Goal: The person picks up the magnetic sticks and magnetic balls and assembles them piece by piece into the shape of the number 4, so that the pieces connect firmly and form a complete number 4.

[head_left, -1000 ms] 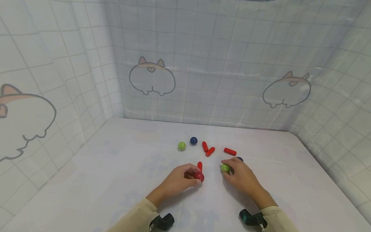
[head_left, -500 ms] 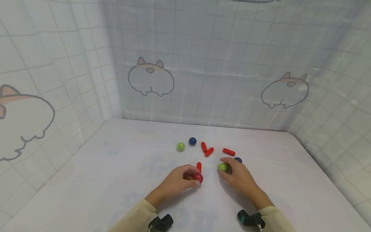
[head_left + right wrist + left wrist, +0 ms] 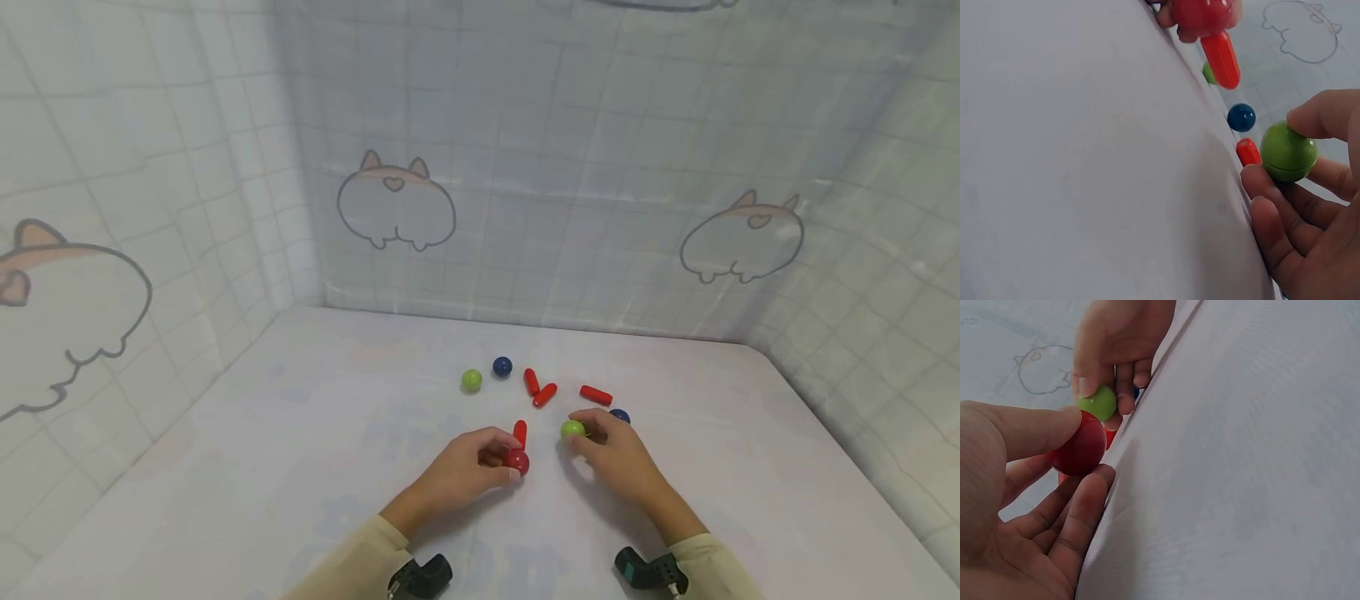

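Note:
My left hand (image 3: 467, 471) pinches a glossy red ball (image 3: 1080, 445) between thumb and fingers, close over the white tabletop. A red rounded peg (image 3: 1222, 60) extends from the ball's far side; I cannot tell whether the two are joined. To the right, my right hand (image 3: 617, 451) holds a light green ball (image 3: 1288, 152) by thumb and fingertips, a thin seam showing round it. The green ball faces the red one across a small gap. Just behind the right hand's knuckles, a dark blue ball (image 3: 619, 416) is partly hidden.
Farther back lie another green ball (image 3: 472, 381), a second blue ball (image 3: 502, 367) and several red pegs, among them one at the right (image 3: 596, 395). White grid-patterned cloth walls (image 3: 525, 167) enclose the tabletop (image 3: 300, 433) at the back and sides.
My right hand has shifted a little to the left with the green ball, uncovering more of the blue ball behind it. My left hand stays nearly still on the red ball.

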`<state>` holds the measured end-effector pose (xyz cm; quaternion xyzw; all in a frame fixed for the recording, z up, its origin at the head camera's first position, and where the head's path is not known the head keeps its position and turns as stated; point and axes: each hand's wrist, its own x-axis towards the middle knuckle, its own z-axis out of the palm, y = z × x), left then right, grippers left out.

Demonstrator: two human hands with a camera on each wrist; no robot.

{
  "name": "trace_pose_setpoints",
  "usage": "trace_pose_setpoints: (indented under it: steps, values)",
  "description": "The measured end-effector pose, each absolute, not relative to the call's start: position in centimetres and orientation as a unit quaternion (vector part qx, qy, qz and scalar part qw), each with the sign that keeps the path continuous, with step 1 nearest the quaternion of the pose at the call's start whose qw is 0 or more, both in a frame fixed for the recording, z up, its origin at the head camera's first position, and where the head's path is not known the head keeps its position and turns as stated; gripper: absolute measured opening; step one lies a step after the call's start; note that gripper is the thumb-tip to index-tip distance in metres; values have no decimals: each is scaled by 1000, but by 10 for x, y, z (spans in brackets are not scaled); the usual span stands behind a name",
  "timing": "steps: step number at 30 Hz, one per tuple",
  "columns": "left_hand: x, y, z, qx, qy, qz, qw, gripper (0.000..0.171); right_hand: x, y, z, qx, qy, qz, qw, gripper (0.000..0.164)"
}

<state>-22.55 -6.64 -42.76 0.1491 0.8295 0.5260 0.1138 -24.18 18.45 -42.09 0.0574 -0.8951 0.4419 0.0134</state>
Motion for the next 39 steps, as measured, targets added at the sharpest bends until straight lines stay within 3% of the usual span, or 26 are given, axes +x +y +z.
trace_pose_setpoints:
  steps: [24,39]
  values:
    - [-226,-64,-429,156,832,522,106,30,-256,177,-416,67,-874,478,-60,44]
    - [-224,-53,-431,185,826,522,101,28,-266,176,-420,51,-847,527,-49,35]
